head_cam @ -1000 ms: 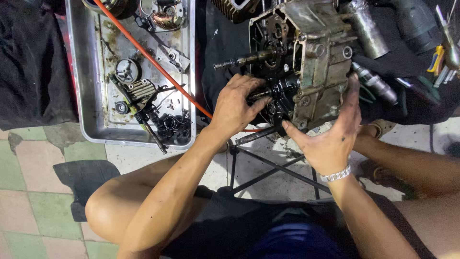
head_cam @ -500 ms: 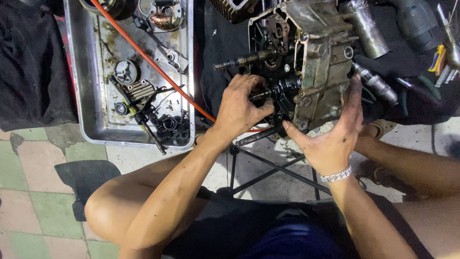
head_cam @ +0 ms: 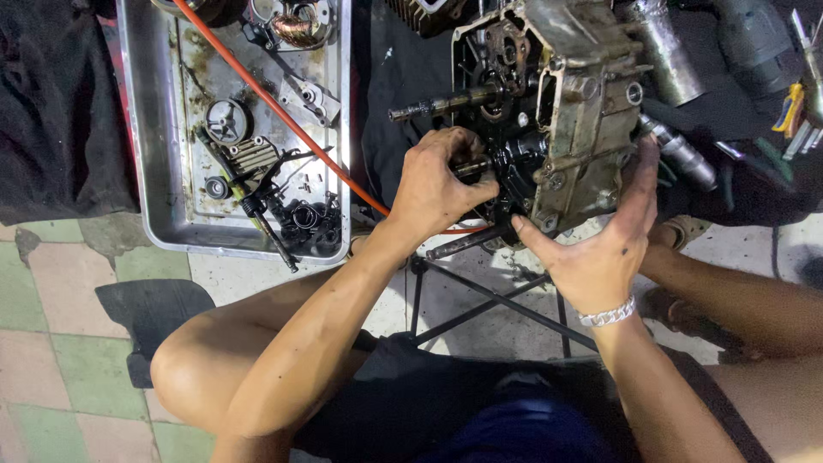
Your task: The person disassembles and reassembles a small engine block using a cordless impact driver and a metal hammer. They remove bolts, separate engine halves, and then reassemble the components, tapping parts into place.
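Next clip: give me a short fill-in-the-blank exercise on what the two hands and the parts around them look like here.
1. The left hand grips a part at the open side of the grimy grey metal engine case, while the right hand steadies it from the ____ side.
2. A silver chain bracelet sits on the ____ wrist.
3. An ____ hose runs across the steel tray of small parts.

Missing words: right; right; orange

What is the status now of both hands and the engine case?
Left hand closed on shaft at engine case. Right hand open, bracing the case side. Orange hose crosses metal tray, close under the left wrist.
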